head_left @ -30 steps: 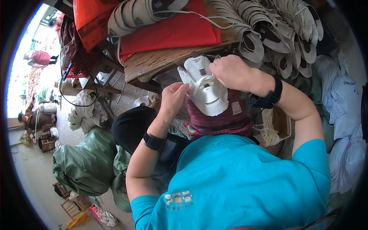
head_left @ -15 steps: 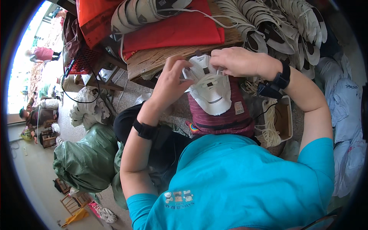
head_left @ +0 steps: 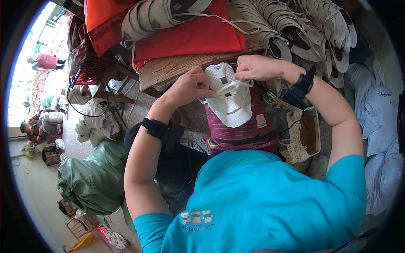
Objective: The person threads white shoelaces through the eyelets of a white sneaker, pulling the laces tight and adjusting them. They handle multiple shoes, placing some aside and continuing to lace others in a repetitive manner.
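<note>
A white shoe upper [head_left: 233, 110] with a perforated tongue [head_left: 218, 76] rests over maroon striped cloth [head_left: 219, 134] on my lap. White shoelace [head_left: 241, 87] crosses its throat. On the left side of the upper, my left hand [head_left: 190, 87] is closed, thumb and fingers pinching the lace. My right hand [head_left: 258, 68] is closed too, pinching the lace at the right of the tongue. The exact lace ends are hidden by my fingers.
Ahead is a wooden table [head_left: 168, 69] with red cloth [head_left: 190, 40] and a roll of nested shoe uppers [head_left: 147, 21]. More stacked uppers [head_left: 291, 31] stand at the right. A box [head_left: 311, 130] with cream laces [head_left: 296, 141] sits beside my lap; a green sack [head_left: 95, 179] lies left.
My left hand has gone from spread fingers to a tighter pinch. My right hand has shifted slightly down, and both forearms have moved a little to the left.
</note>
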